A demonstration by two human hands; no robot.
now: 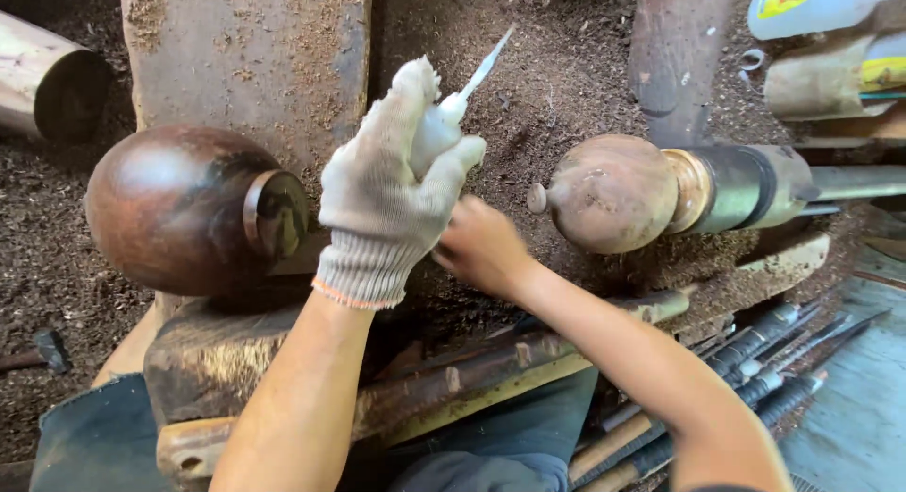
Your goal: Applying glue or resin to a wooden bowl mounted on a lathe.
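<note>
My left hand (382, 195) wears a white knit glove and grips a small white squeeze bottle (444, 124) with a long thin nozzle pointing up and to the right. My bare right hand (481, 247) is just below it, fingers curled near the bottle's base; I cannot tell whether it holds anything. A dark, round turned wooden vessel (179, 209) lies on its side at the left. At the right, a lighter round wooden piece (609, 195) with a small knob is mounted on a metal lathe spindle (755, 185).
Sawdust (557, 86) covers the ground. Several long turning tools (755, 360) with wrapped handles lie at the lower right. A wooden tool rest beam (453, 383) runs across in front of me. A log end (47, 82) and plastic bottles (821, 6) sit at the top corners.
</note>
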